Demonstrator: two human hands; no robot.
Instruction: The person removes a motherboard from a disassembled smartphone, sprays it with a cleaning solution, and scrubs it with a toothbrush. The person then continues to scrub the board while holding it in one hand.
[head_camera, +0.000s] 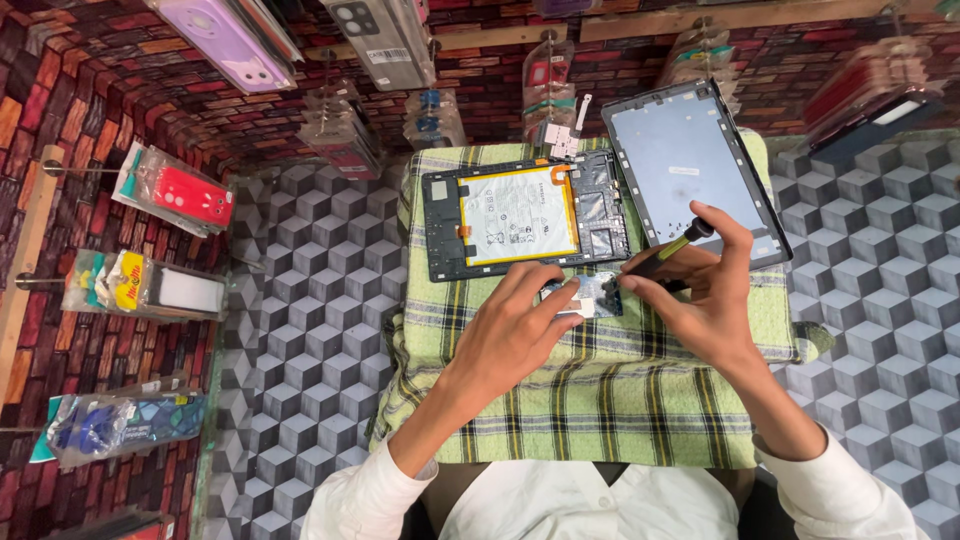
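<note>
Plaid cloth on worktop: small circuit board pinned under flat, extended left hand; dark screwdriver pinched in curled right hand.

A phone repair shop: packaged phone cases hang on wall hooks, and an opened tablet with its screen lies on a cloth-covered desk.
</note>
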